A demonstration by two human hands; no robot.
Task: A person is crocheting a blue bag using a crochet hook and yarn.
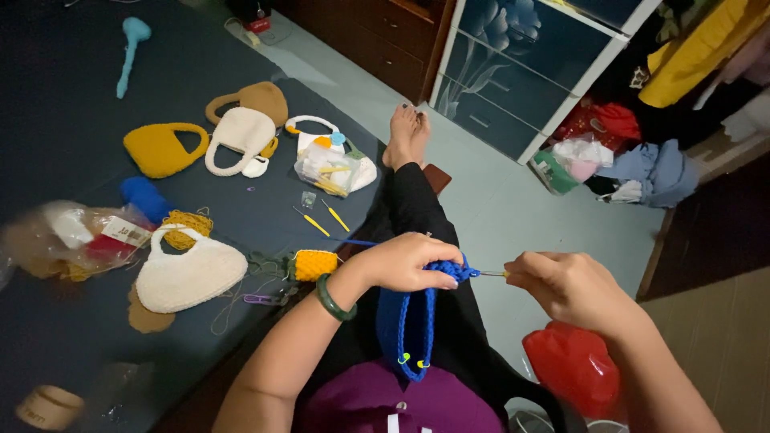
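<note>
My left hand [405,263] grips the top edge of a blue crocheted piece [409,325] that hangs down over my lap, with small yellow-green markers at its lower end. My right hand [565,285] is closed around a crochet hook [491,273] whose metal tip points left into the blue work. A green bangle [333,298] sits on my left wrist. Blue yarn runs from the work toward the dark mat.
On the dark mat [72,96] to my left lie a white crocheted bag [186,273], a yellow bag [163,149], a cream bag [239,138], a brown bag [258,98], a small orange piece [314,264], loose hooks [321,218] and plastic bags of yarn [72,236]. A red bag [576,365] sits at right.
</note>
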